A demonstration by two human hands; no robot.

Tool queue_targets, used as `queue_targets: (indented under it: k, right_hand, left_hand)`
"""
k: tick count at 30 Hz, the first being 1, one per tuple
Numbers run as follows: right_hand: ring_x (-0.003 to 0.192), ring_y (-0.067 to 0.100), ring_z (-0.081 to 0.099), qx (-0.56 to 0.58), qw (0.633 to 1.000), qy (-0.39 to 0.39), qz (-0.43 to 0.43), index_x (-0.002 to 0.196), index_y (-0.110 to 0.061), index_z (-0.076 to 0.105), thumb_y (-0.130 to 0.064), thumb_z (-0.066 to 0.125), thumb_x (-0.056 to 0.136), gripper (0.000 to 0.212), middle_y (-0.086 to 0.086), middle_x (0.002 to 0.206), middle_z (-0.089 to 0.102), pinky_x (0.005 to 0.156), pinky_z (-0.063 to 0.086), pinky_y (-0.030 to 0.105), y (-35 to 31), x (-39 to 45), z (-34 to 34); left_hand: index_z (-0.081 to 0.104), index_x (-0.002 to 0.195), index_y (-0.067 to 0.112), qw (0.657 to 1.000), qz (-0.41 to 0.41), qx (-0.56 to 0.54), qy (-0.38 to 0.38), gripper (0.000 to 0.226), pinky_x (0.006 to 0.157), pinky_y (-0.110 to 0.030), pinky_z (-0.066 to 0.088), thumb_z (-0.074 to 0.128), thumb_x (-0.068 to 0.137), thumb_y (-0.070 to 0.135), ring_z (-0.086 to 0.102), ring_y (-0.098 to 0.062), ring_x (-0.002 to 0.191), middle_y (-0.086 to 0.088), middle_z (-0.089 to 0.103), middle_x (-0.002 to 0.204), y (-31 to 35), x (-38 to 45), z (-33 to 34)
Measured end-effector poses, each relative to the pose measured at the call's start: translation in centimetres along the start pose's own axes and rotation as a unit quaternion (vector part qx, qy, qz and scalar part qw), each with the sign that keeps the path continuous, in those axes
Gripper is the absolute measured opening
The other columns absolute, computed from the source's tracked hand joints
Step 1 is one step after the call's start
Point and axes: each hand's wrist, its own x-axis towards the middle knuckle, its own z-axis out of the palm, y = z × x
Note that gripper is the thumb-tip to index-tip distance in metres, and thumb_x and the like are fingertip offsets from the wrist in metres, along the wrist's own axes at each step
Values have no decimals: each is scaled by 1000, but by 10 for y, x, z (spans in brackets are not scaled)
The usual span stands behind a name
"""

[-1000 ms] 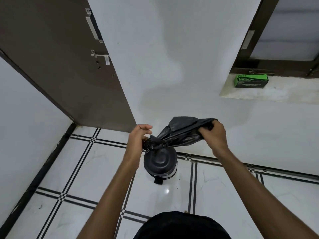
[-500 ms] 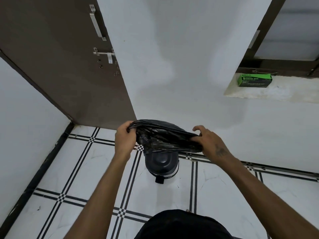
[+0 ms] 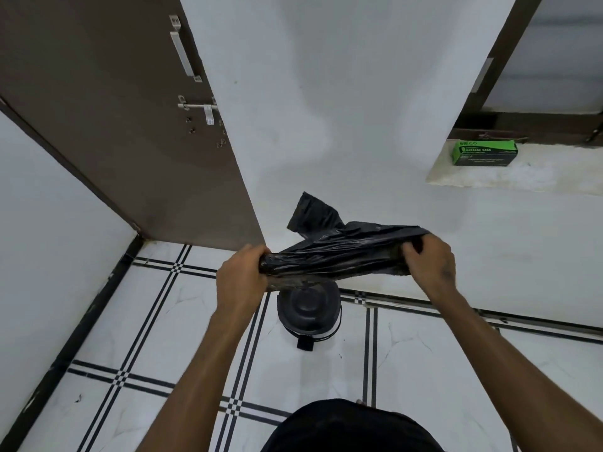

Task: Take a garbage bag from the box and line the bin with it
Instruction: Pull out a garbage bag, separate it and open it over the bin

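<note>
A crumpled black garbage bag (image 3: 339,252) stretches between both hands above the floor. My left hand (image 3: 243,275) grips its left end, and my right hand (image 3: 429,261) grips its right end with curled fingers. One corner of the bag sticks up at the back. Below the bag stands a small black pedal bin (image 3: 308,313) with its lid closed, its top edge partly hidden by the bag. The green garbage bag box (image 3: 483,153) lies on a ledge at the upper right.
A brown door (image 3: 124,119) with a metal handle and latch stands at the left. White wall lies behind the bin. The floor is white tile with black lines. The stone ledge (image 3: 522,177) sits under a window frame.
The bag has been pulled wider between my hands; my right hand moved right and one corner now sticks up. The view has shifted slightly.
</note>
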Motion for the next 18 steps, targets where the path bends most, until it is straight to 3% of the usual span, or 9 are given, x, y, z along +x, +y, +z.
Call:
queue_targets:
  k: [2,3,5,7,10,12,14,16,18]
  right_hand:
    - [82,30,59,-1,1000,-4,-21,102,-6,61,-10,53,89,16,3,94,61,66,42,30,4,0,3]
    - [84,32,59,-2,1000,-16,-20,107,-7,58,-6,51,88,20,1,94,58,62,42,29,6,-1,5]
    - [79,31,56,-23,998,-45,-25,113,-12,54,-4,48,89,26,-3,93,52,59,38,30,13,-4,9]
    - [75,23,54,-43,995,-84,-31,123,-19,50,-6,48,89,37,-8,103,51,64,38,28,20,-7,16]
    - [88,20,58,-36,991,-126,-23,131,-25,50,-1,49,84,52,-6,133,49,70,45,27,24,-8,17]
    - [106,25,58,-64,990,-116,-54,124,-20,58,8,51,79,54,-5,149,36,81,48,31,23,-8,18]
    - [111,27,58,-53,991,-106,-54,124,-19,60,10,47,78,56,-6,146,41,87,46,31,18,-7,13]
    - [111,29,60,-42,993,-111,-22,121,-16,64,6,46,79,50,1,133,56,90,47,34,16,-2,9]
    - [101,33,63,4,990,-134,42,110,-12,69,-2,45,79,40,9,114,69,87,52,37,18,5,4]
  left_hand:
    - [68,93,27,989,-73,-125,-2,40,67,-33,50,55,75,-6,63,-20,84,6,68,90,0,0,2]
    - [69,96,26,961,-145,-235,-5,44,72,-35,55,50,77,-9,65,-20,88,5,70,94,0,4,2]
    - [68,108,17,828,-293,-477,-33,40,77,-37,59,44,87,-7,67,-23,91,-8,73,106,3,13,1]
    - [66,116,9,702,-358,-613,-58,29,72,-36,61,46,96,2,68,-22,89,-13,73,105,7,18,-1]
    - [69,95,8,610,-368,-698,-71,26,57,-25,58,44,101,12,71,-14,71,-5,76,81,17,18,-6]
    - [71,94,9,608,-360,-704,-71,28,61,-26,58,45,101,18,73,-17,77,-4,77,86,16,20,-2]
    - [72,93,10,647,-358,-670,-69,26,65,-28,58,49,99,21,73,-19,80,-4,78,87,14,17,0]
    - [73,96,12,734,-339,-587,-51,20,69,-29,57,56,96,21,73,-24,87,-6,77,93,9,14,2]
    - [73,91,17,857,-272,-438,-25,12,62,-19,53,60,91,15,72,-21,81,-2,75,84,2,7,1]
